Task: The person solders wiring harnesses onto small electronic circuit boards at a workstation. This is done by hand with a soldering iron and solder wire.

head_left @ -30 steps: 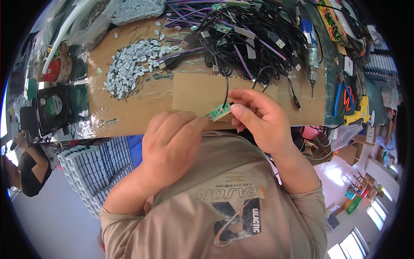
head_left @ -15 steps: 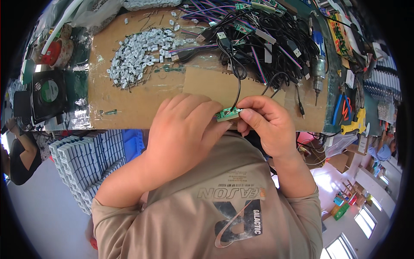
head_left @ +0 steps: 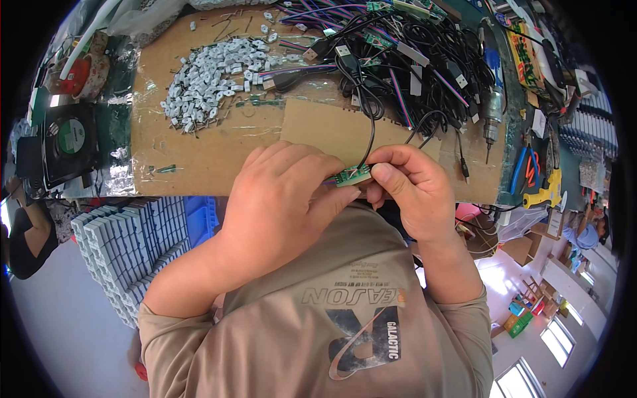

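Note:
A small green circuit board point(head_left: 352, 174) is held between my two hands at the near edge of the table. My left hand point(head_left: 282, 189) grips the board's left end between thumb and fingers. My right hand point(head_left: 413, 184) pinches its right end with thumb and forefinger. A black cable point(head_left: 372, 129) rises from the board and runs up into a tangled heap of black USB cables point(head_left: 415, 79). Coloured wires show a little at the board's left end, mostly hidden by my left fingers.
A pile of small white plastic clips point(head_left: 215, 79) with nails lies at the back left. A cardboard piece point(head_left: 325, 129) lies behind my hands. A screwdriver point(head_left: 491, 113), pliers point(head_left: 521, 166) and a yellow glue gun point(head_left: 545, 191) are at the right; a black fan point(head_left: 70, 139) stands left.
My hands keep their hold on the circuit board, which has tilted slightly and shifted a little to the right. The whole view has also moved slightly.

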Motion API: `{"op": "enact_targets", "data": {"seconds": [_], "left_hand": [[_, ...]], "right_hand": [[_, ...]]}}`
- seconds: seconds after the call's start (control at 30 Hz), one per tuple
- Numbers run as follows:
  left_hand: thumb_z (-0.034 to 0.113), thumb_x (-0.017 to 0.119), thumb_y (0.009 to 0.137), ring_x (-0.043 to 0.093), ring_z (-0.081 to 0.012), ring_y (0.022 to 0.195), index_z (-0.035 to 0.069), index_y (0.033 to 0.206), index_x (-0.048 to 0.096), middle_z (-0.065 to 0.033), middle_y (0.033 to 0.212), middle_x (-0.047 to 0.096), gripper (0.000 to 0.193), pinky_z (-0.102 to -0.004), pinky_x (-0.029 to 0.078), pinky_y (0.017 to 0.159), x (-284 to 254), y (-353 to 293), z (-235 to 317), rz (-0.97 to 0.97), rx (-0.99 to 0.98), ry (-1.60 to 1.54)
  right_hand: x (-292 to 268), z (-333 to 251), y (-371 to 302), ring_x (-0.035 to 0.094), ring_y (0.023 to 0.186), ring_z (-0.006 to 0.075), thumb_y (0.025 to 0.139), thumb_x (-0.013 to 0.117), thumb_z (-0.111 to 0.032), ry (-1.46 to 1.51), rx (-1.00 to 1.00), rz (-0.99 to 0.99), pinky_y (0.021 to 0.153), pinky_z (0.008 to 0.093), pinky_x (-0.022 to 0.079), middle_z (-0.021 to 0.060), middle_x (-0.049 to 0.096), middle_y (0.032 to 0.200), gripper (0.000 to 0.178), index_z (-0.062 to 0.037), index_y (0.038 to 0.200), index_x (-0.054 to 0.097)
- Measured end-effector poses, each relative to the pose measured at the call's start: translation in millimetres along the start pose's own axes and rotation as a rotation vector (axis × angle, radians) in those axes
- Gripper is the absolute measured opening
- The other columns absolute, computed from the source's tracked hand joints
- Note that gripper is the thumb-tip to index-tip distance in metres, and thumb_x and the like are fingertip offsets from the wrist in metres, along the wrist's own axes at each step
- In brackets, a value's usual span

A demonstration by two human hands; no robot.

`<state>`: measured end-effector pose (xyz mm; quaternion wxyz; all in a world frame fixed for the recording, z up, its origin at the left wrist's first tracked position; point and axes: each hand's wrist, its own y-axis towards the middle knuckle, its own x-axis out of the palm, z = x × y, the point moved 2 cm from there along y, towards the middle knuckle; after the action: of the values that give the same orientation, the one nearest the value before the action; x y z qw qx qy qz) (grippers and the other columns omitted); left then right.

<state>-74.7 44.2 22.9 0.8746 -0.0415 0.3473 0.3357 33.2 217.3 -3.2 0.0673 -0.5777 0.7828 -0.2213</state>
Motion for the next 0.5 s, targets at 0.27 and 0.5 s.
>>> {"op": "enact_targets", "data": {"seconds": [0.27, 0.5], "left_hand": [[0.011, 0.084, 0.070, 0.063, -0.0292, 0.079, 0.005, 0.094, 0.069, -0.0089, 0.088, 0.069, 0.029, -0.0379, 0.050, 0.068, -1.7, -1.9, 1.8, 0.013, -0.014, 0.050], [0.011, 0.085, 0.068, 0.063, -0.0284, 0.079, 0.005, 0.093, 0.070, -0.0085, 0.088, 0.069, 0.030, -0.0382, 0.050, 0.068, -1.1, -1.1, 0.8, 0.019, -0.003, 0.056]], "right_hand": [[0.6, 1.0, -0.8, 0.063, 0.076, 0.0053, 0.099, 0.063, -0.010, 0.010, -0.005, -0.025, 0.068, 0.0197, 0.052, 0.0008, 0.068, 0.094, 0.018, -0.0010, 0.115, 0.066], [-0.1, 1.2, 0.3, 0.063, 0.077, 0.0054, 0.099, 0.062, -0.009, 0.022, 0.011, -0.017, 0.069, 0.0202, 0.052, 0.0009, 0.068, 0.094, 0.018, -0.0009, 0.115, 0.066]]}}
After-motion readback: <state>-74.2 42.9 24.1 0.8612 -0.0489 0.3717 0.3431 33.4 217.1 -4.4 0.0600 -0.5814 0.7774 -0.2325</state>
